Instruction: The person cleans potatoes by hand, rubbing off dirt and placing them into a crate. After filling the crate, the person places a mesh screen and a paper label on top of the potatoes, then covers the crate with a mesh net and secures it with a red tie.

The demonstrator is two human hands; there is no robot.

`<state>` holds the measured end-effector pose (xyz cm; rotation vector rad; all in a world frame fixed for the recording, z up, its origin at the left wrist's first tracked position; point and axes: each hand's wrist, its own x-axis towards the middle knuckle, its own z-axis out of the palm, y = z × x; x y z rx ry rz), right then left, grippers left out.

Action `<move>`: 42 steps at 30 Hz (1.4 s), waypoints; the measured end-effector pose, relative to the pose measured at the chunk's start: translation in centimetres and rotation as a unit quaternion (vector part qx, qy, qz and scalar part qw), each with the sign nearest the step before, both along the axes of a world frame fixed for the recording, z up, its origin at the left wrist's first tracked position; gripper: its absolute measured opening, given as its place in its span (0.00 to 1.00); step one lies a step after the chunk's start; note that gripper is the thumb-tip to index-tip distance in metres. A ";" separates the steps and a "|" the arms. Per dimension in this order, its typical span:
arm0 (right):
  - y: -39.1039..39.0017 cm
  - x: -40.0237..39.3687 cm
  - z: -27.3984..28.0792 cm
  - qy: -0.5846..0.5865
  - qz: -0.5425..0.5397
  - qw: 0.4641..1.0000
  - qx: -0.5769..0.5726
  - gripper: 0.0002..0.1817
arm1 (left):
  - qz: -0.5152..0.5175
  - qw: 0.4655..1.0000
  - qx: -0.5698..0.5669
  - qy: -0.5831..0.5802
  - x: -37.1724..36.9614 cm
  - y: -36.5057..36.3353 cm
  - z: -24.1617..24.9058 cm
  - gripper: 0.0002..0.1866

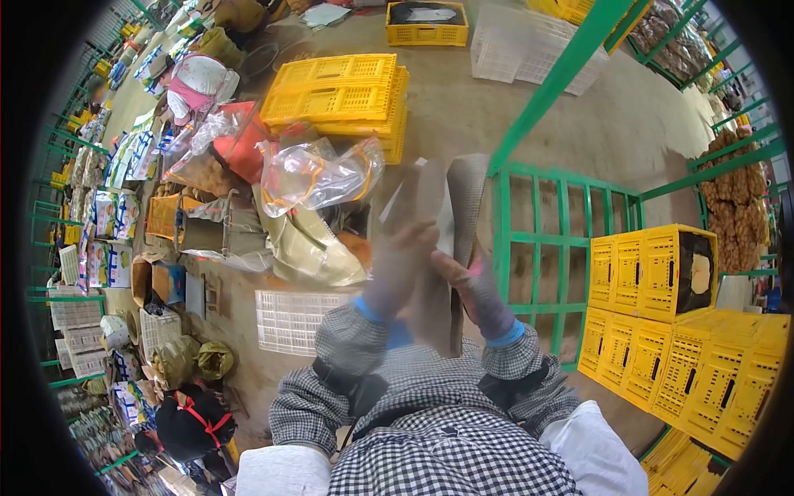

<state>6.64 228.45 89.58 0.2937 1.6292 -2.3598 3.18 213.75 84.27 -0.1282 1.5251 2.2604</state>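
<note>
Grey and motion-blurred, a flat folded sheet of cardboard-like material (442, 223) stands upright between the two gloved hands at the centre of the view, just in front of the person's chest. The left hand (401, 269), in a dark glove with a blue cuff, presses against the sheet's left face with fingers spread; the right hand (478, 289), gloved the same way, grasps the sheet's right edge — both hands are on it, though the blur hides how tightly the fingers close. Checked black-and-white sleeves (347, 347) run down from the wrists.

Behind the sheet, on the concrete floor (463, 107), lies a stack of flattened yellow plastic crates (339, 91), and nearer, a crumpled clear plastic bag (318, 174) rests on a tan sack (310, 244). A white plastic crate (289, 318) sits just left of the left forearm. To the right rises a green metal rack frame (562, 248), with folded yellow crates (662, 322) stacked beside it — one open crate sits on top.
</note>
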 end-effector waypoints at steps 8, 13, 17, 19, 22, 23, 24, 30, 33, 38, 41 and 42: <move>3.3 -1.8 -18.4 -0.024 -0.127 0.976 0.178 0.22 | 0.090 0.992 0.083 0.014 -4.0 -8.2 -9.4 0.16; 9.8 -5.2 -34.5 -0.107 -0.219 0.938 0.249 0.17 | 0.150 0.960 -0.221 0.085 -4.0 -20.1 -11.8 0.13; 10.1 -9.9 -40.4 -0.140 -0.228 0.946 0.184 0.16 | 0.118 0.869 -0.469 0.107 -0.7 -26.9 -11.3 0.15; 10.2 -13.4 -42.8 -0.178 -0.204 0.950 0.156 0.17 | 0.195 0.882 -0.427 0.045 1.0 -28.2 -11.3 0.16; 13.7 -17.8 -53.2 -0.055 0.008 0.906 0.421 0.19 | 0.166 0.795 -0.570 0.126 5.6 -31.3 -12.9 0.17; 13.5 -19.3 -52.6 -0.056 0.044 0.855 0.514 0.18 | 0.165 0.767 -0.603 0.145 7.4 -32.6 -14.0 0.17; 12.6 -22.1 -50.1 -0.051 0.079 0.794 0.601 0.17 | 0.240 0.827 -0.507 0.039 8.0 -32.1 -14.6 0.16; 16.4 -32.8 -67.5 0.163 -0.149 0.809 0.545 0.16 | 0.484 0.821 -0.192 -0.234 11.0 -29.3 -13.3 0.16; 16.6 -33.7 -66.9 -0.036 -0.169 0.971 -0.168 0.14 | 0.550 0.784 -0.148 -0.245 13.6 -27.9 -13.9 0.17; 5.9 -31.9 -61.6 -0.221 -0.418 0.821 -0.320 0.16 | 0.578 0.743 -0.221 -0.255 17.4 -26.5 -13.5 0.18; 0.6 -29.8 -63.5 -0.302 -0.440 0.791 -0.300 0.18 | 0.546 0.765 -0.234 -0.251 22.1 -27.7 -13.4 0.21; -0.9 -28.7 -65.0 -0.346 -0.443 0.779 -0.280 0.18 | 0.560 0.756 -0.231 -0.248 20.5 -27.8 -13.1 0.21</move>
